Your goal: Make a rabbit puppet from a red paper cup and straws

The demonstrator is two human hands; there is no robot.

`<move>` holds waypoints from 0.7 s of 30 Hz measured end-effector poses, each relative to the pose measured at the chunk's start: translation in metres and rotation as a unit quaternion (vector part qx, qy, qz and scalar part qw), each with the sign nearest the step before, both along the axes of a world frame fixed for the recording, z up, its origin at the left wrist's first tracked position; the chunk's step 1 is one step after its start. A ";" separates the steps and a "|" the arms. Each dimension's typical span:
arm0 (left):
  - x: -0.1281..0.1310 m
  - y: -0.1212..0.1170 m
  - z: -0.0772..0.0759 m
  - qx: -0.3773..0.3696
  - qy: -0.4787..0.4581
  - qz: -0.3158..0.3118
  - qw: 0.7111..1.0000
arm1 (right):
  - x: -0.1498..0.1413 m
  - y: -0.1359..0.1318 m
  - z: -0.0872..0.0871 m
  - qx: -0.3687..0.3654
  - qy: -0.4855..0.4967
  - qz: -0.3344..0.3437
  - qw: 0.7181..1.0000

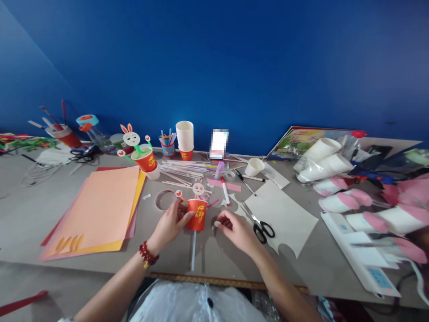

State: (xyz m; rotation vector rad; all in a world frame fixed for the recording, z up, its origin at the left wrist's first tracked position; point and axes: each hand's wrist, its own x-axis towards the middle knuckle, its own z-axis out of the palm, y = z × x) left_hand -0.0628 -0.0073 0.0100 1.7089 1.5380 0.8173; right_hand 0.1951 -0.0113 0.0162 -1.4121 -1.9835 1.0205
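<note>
A red paper cup [197, 219] with yellow lettering stands before me. A white paper rabbit head [198, 189] with pink eyes rises above its rim, and a clear straw [193, 252] sticks out below it. To its left is a small white paper disc with a red heart [179, 194] on an orange stem. My left hand [172, 220] is closed on the cup's left side, thumb on the front. Right of the cup, my right hand [234, 227] pinches a small white paper piece [216, 223]. Black-handled scissors [259, 223] lie beyond it on cut white paper [284, 214].
Coloured paper sheets [107, 201] are stacked at left, near a finished-looking rabbit cup [144, 158]. A tape roll [165, 200], straws [187, 167], a red marker [225, 191] and a white cup [254, 166] lie beyond. A power strip [358, 255] and wrapped cups [325, 161] occupy the right.
</note>
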 end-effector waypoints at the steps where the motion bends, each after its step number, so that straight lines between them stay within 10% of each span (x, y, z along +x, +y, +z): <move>1: -0.003 -0.003 0.003 0.002 0.010 0.005 1.000 | 0.000 0.001 0.001 -0.012 0.039 -0.009 0.999; 5: -0.005 -0.017 0.021 0.051 0.057 0.028 0.997 | -0.003 0.003 0.008 -0.074 0.189 -0.040 0.978; 10: 0.022 -0.020 0.047 0.065 -0.050 -0.117 0.990 | -0.018 0.001 0.020 -0.097 0.280 -0.050 0.954; 21: 0.048 -0.014 0.041 -0.064 -0.204 -0.108 0.971 | -0.023 -0.008 0.034 0.010 0.215 -0.044 0.976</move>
